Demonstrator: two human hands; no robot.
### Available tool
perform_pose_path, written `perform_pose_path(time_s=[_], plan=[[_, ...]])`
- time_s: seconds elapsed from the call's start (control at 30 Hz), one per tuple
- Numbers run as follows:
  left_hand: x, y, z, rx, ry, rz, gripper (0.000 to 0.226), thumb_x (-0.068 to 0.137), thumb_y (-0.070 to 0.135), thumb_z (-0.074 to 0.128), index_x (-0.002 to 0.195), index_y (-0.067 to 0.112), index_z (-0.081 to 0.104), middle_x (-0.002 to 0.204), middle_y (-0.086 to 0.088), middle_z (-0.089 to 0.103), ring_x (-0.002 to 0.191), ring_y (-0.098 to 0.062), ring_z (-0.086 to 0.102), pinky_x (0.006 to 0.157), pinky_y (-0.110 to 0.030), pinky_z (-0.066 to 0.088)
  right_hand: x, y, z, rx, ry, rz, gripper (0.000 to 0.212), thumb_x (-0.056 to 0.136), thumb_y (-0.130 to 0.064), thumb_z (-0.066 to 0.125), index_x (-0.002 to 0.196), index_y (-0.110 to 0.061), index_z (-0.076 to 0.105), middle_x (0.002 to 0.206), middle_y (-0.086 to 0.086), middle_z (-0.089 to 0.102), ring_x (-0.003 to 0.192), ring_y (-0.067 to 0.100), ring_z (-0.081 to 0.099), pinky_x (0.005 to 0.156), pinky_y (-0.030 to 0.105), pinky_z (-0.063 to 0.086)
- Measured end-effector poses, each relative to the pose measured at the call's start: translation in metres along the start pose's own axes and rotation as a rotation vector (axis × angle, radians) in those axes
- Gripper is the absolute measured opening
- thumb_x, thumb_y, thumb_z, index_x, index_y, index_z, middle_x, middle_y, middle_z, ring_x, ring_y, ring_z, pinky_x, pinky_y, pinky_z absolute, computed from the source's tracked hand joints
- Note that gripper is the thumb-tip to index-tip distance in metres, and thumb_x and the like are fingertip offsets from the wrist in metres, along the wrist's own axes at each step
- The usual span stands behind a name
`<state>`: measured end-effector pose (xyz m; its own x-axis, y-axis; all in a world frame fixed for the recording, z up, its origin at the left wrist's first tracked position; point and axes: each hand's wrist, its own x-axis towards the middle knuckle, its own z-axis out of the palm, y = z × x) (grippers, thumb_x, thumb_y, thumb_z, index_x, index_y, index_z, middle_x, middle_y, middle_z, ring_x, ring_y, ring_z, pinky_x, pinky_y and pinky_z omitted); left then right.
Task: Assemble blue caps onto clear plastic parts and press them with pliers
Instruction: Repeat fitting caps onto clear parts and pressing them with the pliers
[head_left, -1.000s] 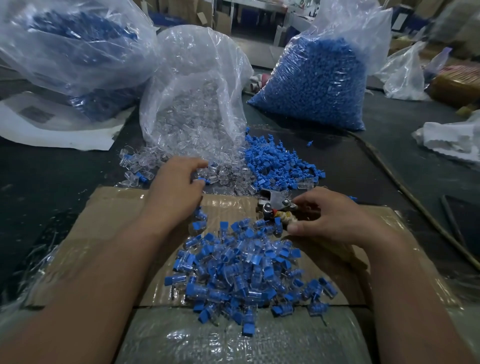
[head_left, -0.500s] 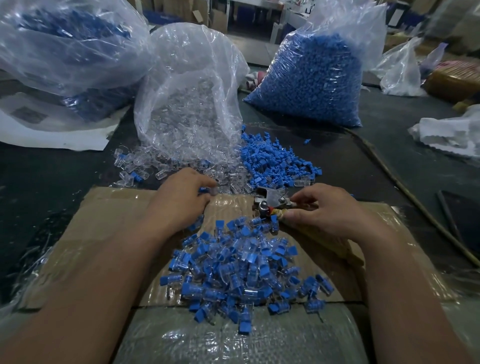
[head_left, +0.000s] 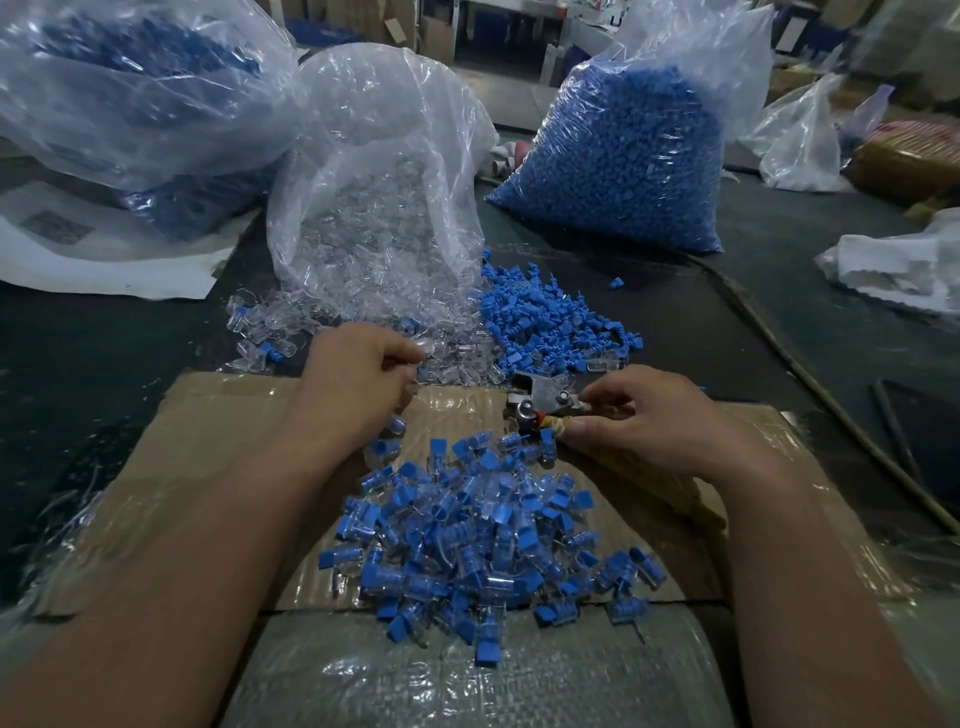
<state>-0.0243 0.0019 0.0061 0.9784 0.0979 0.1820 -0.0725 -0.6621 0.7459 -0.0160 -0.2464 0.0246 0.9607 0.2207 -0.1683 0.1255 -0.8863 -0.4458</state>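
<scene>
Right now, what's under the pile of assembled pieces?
The assembled pile lies on a taped cardboard sheet; its near edge spills onto a woven wrapped bundle. Whatever lies directly beneath the pile is covered.

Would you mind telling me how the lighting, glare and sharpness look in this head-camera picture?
Head view: dim overall, the dark table nearly lost in shadow; white glare streaks on the clear bag and the taped cardboard; wide-angle bending towards the edges; the forearms at the bottom are soft, while the right hand on the pliers is fairly sharp.
</scene>
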Motion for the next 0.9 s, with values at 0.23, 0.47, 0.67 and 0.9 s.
perform_pose_path(time_s=[0.23,0.47,0.67,0.9], plan=[[-0.013,0.022,-0.009,-0.554,-0.105,-0.084,0.022,0.074,0.005,0.07,0.074,0.027,0.071,0.072,0.011,0.072,0.066,0.004,0.064,0.056,-0.003,0.045,-0.007,-0.02,0.001,0.223,0.384,-0.196,0.015,0.077,-0.039,0.066,0.089,-0.036,0.059,0.083,-0.026,0.052,0.079,-0.011,0.052,0.064,0.008,0.039],[-0.021,0.036,-0.007,-0.861,-0.297,-0.17,0.014,0.056,0.011,0.065,0.067,0.015,0.074,0.067,-0.001,0.071,0.063,-0.007,0.067,0.057,-0.014,0.051,-0.015,-0.055,0.018,0.436,0.332,-0.442,0.03,0.072,-0.017,0.075,0.09,-0.036,0.06,0.083,-0.017,0.062,0.081,-0.004,0.06,0.075,0.008,0.046],[-0.02,0.038,-0.002,-0.962,-0.378,-0.221,0.013,0.054,0.007,0.067,0.065,0.01,0.074,0.068,-0.005,0.071,0.062,-0.012,0.067,0.054,-0.015,0.052,-0.017,-0.064,0.026,0.539,0.329,-0.501,0.027,0.071,-0.006,0.075,0.083,-0.028,0.064,0.08,-0.011,0.065,0.074,0.005,0.062,0.068,0.015,0.05],[-0.019,0.038,-0.004,-1.038,-0.289,-0.249,0.014,0.048,0.003,0.07,0.06,0.01,0.07,0.062,-0.001,0.068,0.057,-0.009,0.065,0.052,-0.016,0.051,-0.018,-0.063,0.021,0.671,0.352,-0.394,0.02,0.075,-0.01,0.072,0.074,-0.025,0.059,0.073,-0.004,0.067,0.065,0.009,0.063,0.061,0.023,0.054]])
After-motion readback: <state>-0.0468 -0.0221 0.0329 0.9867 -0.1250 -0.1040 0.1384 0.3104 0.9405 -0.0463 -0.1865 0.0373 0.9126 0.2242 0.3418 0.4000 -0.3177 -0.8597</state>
